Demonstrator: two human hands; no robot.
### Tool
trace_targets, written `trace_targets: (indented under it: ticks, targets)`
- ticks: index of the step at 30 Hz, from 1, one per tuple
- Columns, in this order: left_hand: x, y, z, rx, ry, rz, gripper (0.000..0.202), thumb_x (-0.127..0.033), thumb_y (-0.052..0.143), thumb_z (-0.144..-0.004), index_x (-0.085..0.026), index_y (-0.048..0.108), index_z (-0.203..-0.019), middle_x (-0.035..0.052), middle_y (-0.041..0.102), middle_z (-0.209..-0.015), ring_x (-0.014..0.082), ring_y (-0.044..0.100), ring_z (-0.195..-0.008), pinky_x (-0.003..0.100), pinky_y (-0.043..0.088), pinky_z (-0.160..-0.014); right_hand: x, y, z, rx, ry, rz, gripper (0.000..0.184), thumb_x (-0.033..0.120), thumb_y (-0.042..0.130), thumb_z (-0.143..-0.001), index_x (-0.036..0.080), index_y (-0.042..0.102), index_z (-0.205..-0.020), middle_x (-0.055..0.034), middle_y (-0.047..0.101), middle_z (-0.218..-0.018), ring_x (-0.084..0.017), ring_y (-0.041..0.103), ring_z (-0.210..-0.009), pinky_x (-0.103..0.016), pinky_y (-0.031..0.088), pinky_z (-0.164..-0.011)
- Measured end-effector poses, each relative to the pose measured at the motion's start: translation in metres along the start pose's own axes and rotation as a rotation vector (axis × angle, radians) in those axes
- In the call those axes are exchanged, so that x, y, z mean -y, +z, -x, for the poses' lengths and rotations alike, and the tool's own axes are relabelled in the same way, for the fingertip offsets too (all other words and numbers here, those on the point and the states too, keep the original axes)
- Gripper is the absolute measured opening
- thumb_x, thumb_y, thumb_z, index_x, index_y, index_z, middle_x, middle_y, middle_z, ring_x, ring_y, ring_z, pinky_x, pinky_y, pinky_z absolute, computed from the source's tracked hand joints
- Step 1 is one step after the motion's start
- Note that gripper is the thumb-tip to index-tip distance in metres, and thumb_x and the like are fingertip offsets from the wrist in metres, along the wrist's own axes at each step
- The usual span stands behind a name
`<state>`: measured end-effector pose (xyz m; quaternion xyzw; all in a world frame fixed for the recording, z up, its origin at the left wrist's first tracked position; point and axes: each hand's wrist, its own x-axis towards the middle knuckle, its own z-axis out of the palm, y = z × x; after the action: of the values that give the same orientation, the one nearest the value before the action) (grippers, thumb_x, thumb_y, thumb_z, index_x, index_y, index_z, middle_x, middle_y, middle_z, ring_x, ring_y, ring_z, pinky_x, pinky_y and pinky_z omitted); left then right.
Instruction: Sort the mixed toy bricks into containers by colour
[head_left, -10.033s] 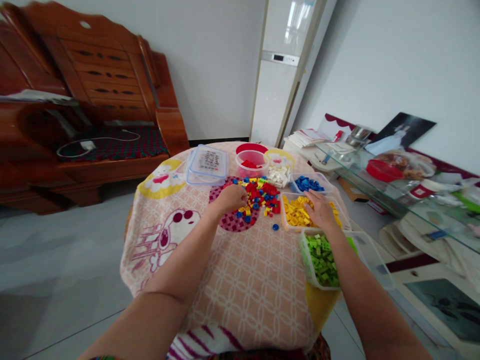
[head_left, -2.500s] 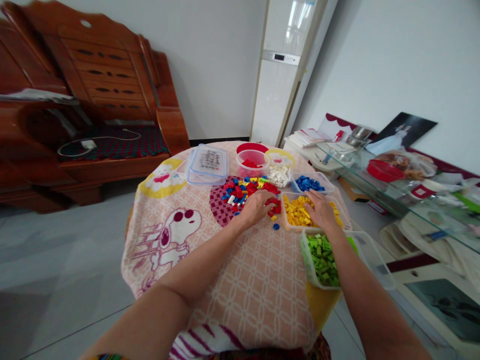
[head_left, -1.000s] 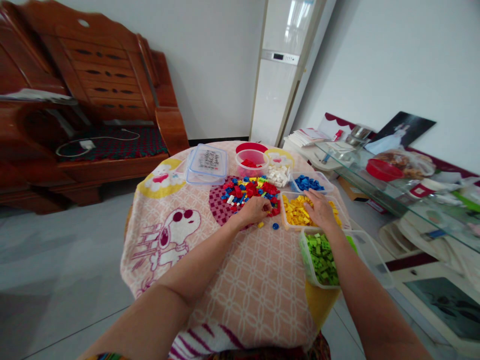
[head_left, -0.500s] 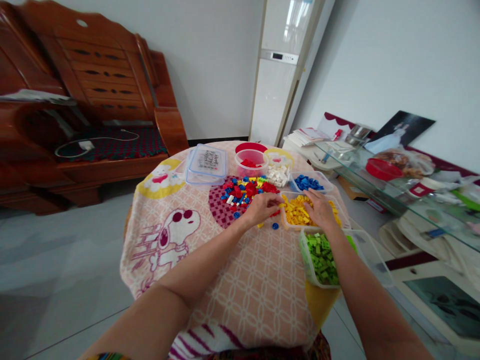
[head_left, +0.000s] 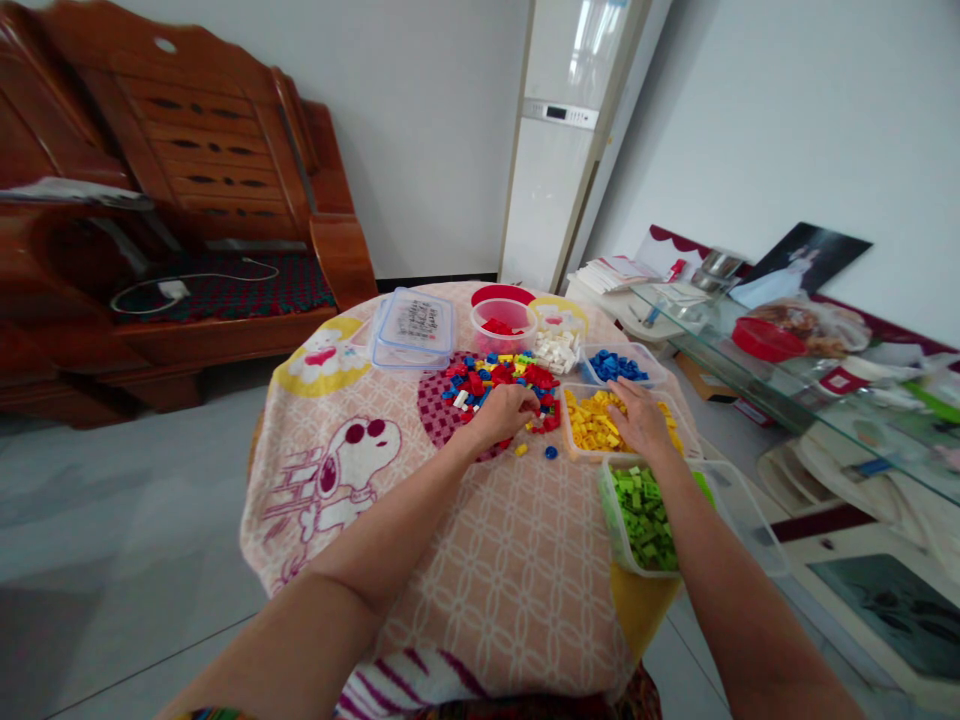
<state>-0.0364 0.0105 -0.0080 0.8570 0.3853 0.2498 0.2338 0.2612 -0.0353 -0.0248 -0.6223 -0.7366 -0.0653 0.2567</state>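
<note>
My left hand (head_left: 508,412) is over the near right part of a mixed pile of toy bricks (head_left: 480,378) in red, blue, yellow and white. Its fingers are curled together and pointing down; whatever lies between them is hidden. My right hand (head_left: 641,415) rests with fingers stretched out over a clear box of yellow bricks (head_left: 592,425). A loose yellow brick (head_left: 521,450) and a round blue piece (head_left: 551,453) lie on the cloth just in front of the pile.
Green bricks (head_left: 645,520) fill a box nearest me, under my right forearm. Beyond the yellow box is a box of blue bricks (head_left: 615,366). White bricks (head_left: 556,352), a round tub (head_left: 504,318) with red bricks and stacked lids (head_left: 412,325) stand farther back. A glass shelf (head_left: 810,410) runs along the right.
My left hand has moved left, from the edge of the yellow box to the brick pile. My right hand has stayed over the yellow bricks.
</note>
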Motion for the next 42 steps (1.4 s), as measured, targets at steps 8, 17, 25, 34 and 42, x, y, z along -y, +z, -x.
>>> trace_targets:
  ticks: [8,17,25,34,42]
  targets:
    - [0.000,0.008,0.002,0.103,-0.007,-0.189,0.015,-0.012,0.069,-0.076,-0.017,0.079,-0.085,0.0071,0.076,-0.086,0.0193,0.070,-0.082,0.025,0.052,-0.077,0.000,0.000,0.001,-0.017,-0.004,-0.002,0.049,0.028,0.051,-0.092,0.020,0.063,-0.138,-0.0128,0.062,-0.142,-0.032,0.054,-0.134,-0.055,0.042,-0.116]
    - [-0.012,0.006,0.000,-0.014,0.044,0.195,0.022,-0.009,0.067,-0.076,-0.014,0.079,-0.094,0.0039,0.078,-0.090,0.0123,0.069,-0.073,0.019,0.052,-0.070,0.001,0.000,0.000,0.003,0.010,-0.007,0.048,0.027,0.051,-0.093,0.019,0.063,-0.138,-0.0144,0.061,-0.143,-0.032,0.053,-0.136,-0.055,0.041,-0.117]
    - [-0.030,0.032,0.002,-0.044,0.176,0.426,0.028,-0.006,0.065,-0.075,-0.015,0.078,-0.097,0.0054,0.077,-0.095,0.0119,0.071,-0.076,0.020,0.056,-0.072,0.002,0.000,0.000,-0.006,0.014,-0.002,0.047,0.027,0.051,-0.093,0.019,0.064,-0.137,-0.0137,0.060,-0.144,-0.032,0.053,-0.136,-0.055,0.042,-0.116]
    - [-0.027,0.011,0.002,-0.063,0.173,0.430,0.034,-0.007,0.062,-0.078,-0.015,0.076,-0.109,0.0061,0.077,-0.099,0.0139,0.072,-0.083,0.022,0.056,-0.076,0.001,0.000,0.000,-0.007,0.006,0.006,0.046,0.026,0.052,-0.092,0.019,0.065,-0.136,-0.0137,0.062,-0.141,-0.033,0.054,-0.135,-0.055,0.042,-0.116]
    - [-0.013,-0.021,0.004,0.281,0.086,0.067,0.013,-0.013,0.069,-0.075,-0.013,0.079,-0.085,0.0023,0.076,-0.076,0.0122,0.066,-0.068,0.019,0.041,-0.062,0.001,-0.001,0.000,-0.009,0.004,0.003,0.046,0.026,0.052,-0.092,0.020,0.065,-0.136,-0.0134,0.062,-0.142,-0.033,0.055,-0.133,-0.055,0.042,-0.116]
